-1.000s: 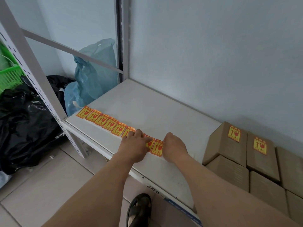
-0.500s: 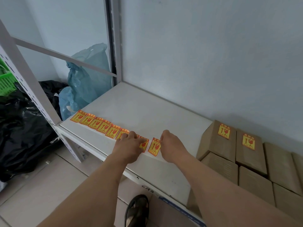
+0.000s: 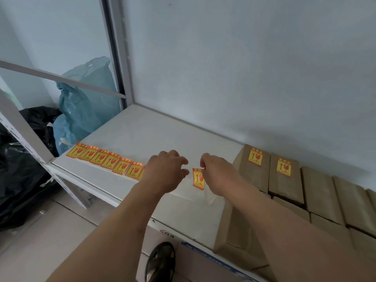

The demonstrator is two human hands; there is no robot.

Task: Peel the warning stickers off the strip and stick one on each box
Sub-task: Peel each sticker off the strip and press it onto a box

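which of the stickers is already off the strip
The sticker pinched in the right hand, hanging apart from the row. The others lie side by side on the strip left of the left hand.

A long paper strip of red-and-yellow warning stickers [image 3: 105, 159] lies along the front edge of the white metal shelf [image 3: 154, 135], running from its left corner toward the middle. The left hand [image 3: 165, 171] covers the strip's right end. Just right of it, the right hand [image 3: 217, 171] pinches one loose red-and-yellow sticker [image 3: 198, 179] above the shelf. Brown cardboard boxes [image 3: 321, 188] fill the shelf's right part against the wall. Left of the shelf, on the floor, stand a blue plastic bag [image 3: 85, 106] and a black plastic bag [image 3: 20, 171].
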